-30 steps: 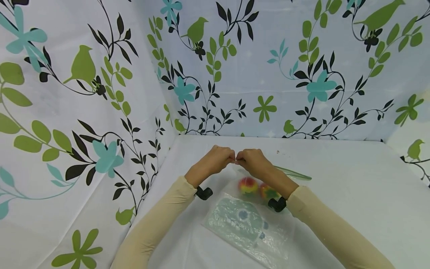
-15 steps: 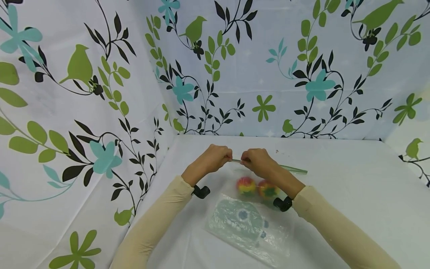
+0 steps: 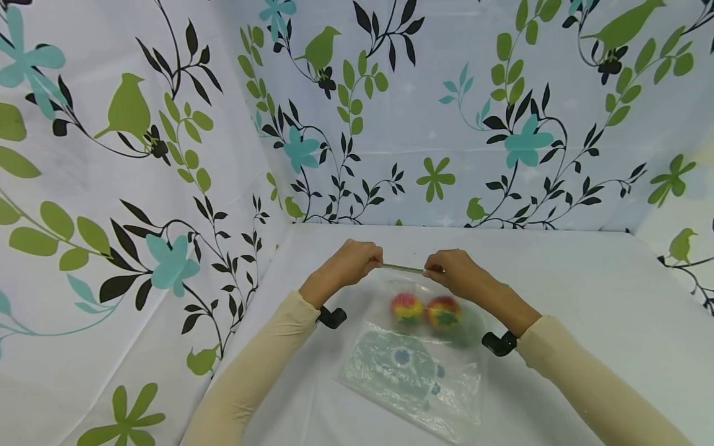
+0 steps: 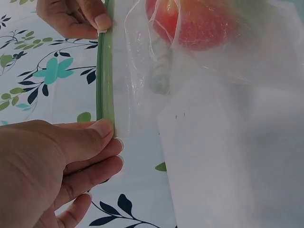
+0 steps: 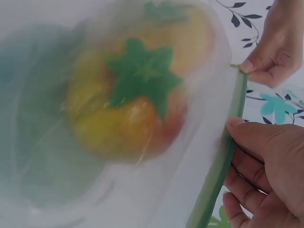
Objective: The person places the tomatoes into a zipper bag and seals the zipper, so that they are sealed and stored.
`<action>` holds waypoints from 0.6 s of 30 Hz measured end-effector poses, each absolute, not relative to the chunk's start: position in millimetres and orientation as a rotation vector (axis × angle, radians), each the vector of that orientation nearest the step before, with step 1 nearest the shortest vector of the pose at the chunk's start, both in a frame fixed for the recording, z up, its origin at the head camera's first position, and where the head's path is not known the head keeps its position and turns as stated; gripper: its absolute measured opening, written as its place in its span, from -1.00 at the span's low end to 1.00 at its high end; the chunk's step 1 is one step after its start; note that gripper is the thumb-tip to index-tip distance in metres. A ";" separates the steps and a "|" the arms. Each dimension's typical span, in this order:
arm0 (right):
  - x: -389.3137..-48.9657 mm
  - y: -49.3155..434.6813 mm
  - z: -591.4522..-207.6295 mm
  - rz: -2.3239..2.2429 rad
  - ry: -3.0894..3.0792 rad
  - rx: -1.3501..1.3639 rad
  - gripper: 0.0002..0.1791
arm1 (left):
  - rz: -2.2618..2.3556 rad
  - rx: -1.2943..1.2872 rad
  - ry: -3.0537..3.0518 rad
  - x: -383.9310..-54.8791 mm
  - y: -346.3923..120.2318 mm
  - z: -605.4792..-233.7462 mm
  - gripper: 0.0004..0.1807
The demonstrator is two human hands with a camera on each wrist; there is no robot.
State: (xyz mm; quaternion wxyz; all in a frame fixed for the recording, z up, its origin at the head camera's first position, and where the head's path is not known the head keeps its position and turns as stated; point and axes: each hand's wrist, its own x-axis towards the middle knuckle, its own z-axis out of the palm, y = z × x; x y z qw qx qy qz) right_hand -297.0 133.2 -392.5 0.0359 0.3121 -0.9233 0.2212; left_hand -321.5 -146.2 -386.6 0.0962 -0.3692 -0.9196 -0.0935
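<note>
A clear zip bag (image 3: 390, 365) with a pale green print lies on the white table. Inside it, near the mouth, are two round red-and-yellow fruits (image 3: 406, 308); one shows a green star-shaped leaf top (image 5: 145, 73) through the film in the right wrist view. Along the bag's mouth runs a green zip seal (image 4: 105, 76). My left hand (image 3: 352, 260) pinches the seal at its left end between thumb and fingers. Farther right along the same strip, my right hand (image 3: 460, 272) pinches it too, the stretch between both hands drawn straight.
The white table (image 3: 574, 297) extends to the right and toward the back. A patterned cloth (image 3: 435, 111) with leaves and birds hangs behind it, and another covers the left side. Dark wrist cameras (image 3: 333, 318) sit under both forearms, above the bag.
My right hand has slid rightward along the zip seal, away from my left hand, so the gap between them has widened. The left hand stays nearly in place, holding the seal's end.
</note>
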 end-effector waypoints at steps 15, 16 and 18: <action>-285.0 203.4 -395.1 0.699 -2.851 0.909 -0.90 | -0.317 -1.064 -2.750 -328.6 -153.3 -391.3 -0.94; -284.4 208.0 -395.2 0.688 -2.853 0.898 -0.90 | -0.319 -1.057 -2.757 -329.4 -153.9 -391.7 -0.94; -282.9 217.1 -395.3 0.674 -2.857 0.877 -0.90 | -0.323 -1.041 -2.773 -331.2 -154.9 -392.6 -0.94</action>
